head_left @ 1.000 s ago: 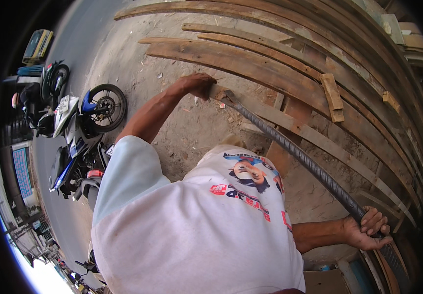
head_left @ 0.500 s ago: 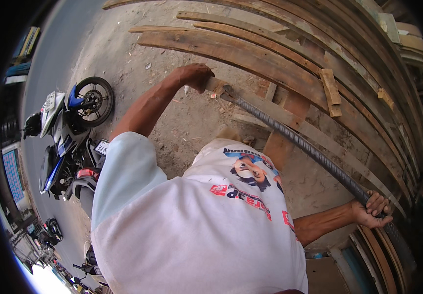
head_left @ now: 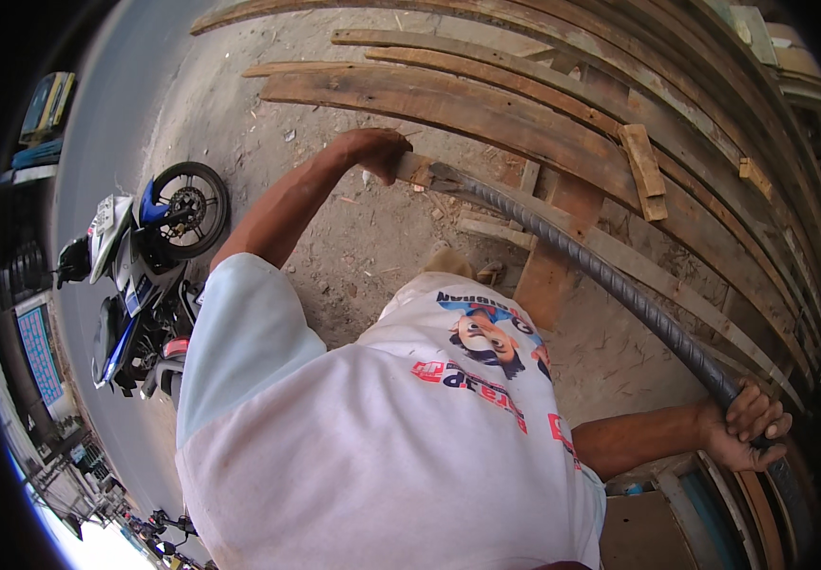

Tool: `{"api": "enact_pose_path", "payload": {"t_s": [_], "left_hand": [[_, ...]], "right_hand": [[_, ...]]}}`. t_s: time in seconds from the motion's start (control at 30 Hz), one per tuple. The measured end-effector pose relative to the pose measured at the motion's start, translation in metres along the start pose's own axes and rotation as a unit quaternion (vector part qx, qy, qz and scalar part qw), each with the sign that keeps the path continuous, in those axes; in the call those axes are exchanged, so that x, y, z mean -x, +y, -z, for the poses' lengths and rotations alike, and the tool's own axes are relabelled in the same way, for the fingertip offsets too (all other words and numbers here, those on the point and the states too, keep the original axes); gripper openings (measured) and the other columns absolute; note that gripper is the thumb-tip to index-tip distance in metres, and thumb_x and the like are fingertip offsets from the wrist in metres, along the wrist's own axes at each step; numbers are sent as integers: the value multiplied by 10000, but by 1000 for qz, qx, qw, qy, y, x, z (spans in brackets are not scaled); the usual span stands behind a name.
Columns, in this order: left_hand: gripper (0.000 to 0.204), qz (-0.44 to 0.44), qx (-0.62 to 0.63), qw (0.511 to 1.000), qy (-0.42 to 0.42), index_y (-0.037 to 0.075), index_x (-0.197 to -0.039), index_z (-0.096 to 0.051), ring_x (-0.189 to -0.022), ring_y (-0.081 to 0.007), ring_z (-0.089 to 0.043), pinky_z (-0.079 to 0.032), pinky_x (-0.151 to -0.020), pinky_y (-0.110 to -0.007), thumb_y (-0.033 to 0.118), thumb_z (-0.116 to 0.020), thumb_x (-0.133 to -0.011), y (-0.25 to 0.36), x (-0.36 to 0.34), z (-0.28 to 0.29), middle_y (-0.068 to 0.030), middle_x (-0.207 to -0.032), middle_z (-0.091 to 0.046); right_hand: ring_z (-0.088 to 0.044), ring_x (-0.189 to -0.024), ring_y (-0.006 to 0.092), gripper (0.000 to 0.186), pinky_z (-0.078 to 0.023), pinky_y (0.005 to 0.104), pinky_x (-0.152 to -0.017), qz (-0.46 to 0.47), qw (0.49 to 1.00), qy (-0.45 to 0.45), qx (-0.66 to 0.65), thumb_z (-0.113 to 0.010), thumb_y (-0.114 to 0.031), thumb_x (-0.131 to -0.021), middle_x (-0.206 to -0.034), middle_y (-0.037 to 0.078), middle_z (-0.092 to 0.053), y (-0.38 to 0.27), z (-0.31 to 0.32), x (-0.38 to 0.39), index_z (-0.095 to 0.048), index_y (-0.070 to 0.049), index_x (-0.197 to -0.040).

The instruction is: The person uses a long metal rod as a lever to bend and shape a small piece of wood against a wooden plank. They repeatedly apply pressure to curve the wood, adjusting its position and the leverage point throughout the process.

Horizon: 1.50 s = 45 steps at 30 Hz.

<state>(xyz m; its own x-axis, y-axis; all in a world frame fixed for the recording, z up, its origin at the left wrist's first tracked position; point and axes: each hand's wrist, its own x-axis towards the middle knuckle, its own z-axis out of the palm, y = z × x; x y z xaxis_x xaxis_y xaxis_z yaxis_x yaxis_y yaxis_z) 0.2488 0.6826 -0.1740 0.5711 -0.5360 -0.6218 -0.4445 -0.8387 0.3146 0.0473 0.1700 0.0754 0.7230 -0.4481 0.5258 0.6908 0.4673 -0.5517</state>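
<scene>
My left hand, fingers closed and partly hidden, grips the end of a narrow wooden plank. My right hand is wrapped round the near end of a dark ribbed steel pry bar. That bar runs diagonally from my right hand toward my left. Its flattened far tip rests against or just above the plank, close to my left hand. Whether the tip bites under anything does not show.
Several long boards lie across the far right side, with a short wood block on them. A motorcycle stands at the left beside the road. More upright boards are at the lower right. Dirt ground lies between.
My right hand and the bar's near end have shifted slightly right and down. The left hand keeps its grip on the plank. The whole view has turned a little.
</scene>
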Motion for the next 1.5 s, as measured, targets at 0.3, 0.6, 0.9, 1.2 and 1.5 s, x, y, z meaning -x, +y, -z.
{"api": "enact_pose_path", "payload": {"t_s": [0.3,0.6,0.9,1.2,1.5], "left_hand": [[498,1,46,999,2,16,-1029,-719,-922,-342,-708,-560,-801,-435,180,-813,-568,0,0,-1,-175,-941,-736],[475,-24,32,999,-26,19,-1013,-697,-865,-346,-696,-560,-774,-444,162,-801,-571,-3,-2,1,-167,-870,-717],[544,9,34,999,-27,39,-1077,-698,-903,-365,-700,-566,-790,-436,142,-813,-555,-8,-10,-9,-180,-913,-729],[683,102,-17,994,-25,137,-1213,-674,-1036,-296,-686,-464,-981,-452,172,-825,-548,-2,-9,-13,-103,-1032,-737],[756,103,-33,994,22,181,-1238,-653,-1143,-291,-619,-384,-1067,-464,249,-880,-519,6,-6,-18,-80,-1150,-686]], "right_hand": [[-292,-371,77,277,-280,228,-378,5,997,74,12,-597,-265,-939,-509,-25,-337,13,12,-12,-526,-44,-787],[-306,-397,73,232,-318,241,-414,-15,990,132,43,-582,-211,-930,-504,-34,-333,16,99,-1,-507,-60,-771],[-292,-421,85,242,-309,265,-454,-32,929,369,12,-582,-200,-888,-519,-26,-286,76,177,100,-424,-104,-732],[-301,-422,90,298,-284,256,-440,-18,985,150,78,-565,-284,-924,-529,-25,-279,45,109,-38,-496,-65,-735],[-346,-499,108,379,-315,256,-471,-20,998,45,24,-623,-361,-920,-603,-7,-313,34,61,-132,-460,-37,-812]]}}
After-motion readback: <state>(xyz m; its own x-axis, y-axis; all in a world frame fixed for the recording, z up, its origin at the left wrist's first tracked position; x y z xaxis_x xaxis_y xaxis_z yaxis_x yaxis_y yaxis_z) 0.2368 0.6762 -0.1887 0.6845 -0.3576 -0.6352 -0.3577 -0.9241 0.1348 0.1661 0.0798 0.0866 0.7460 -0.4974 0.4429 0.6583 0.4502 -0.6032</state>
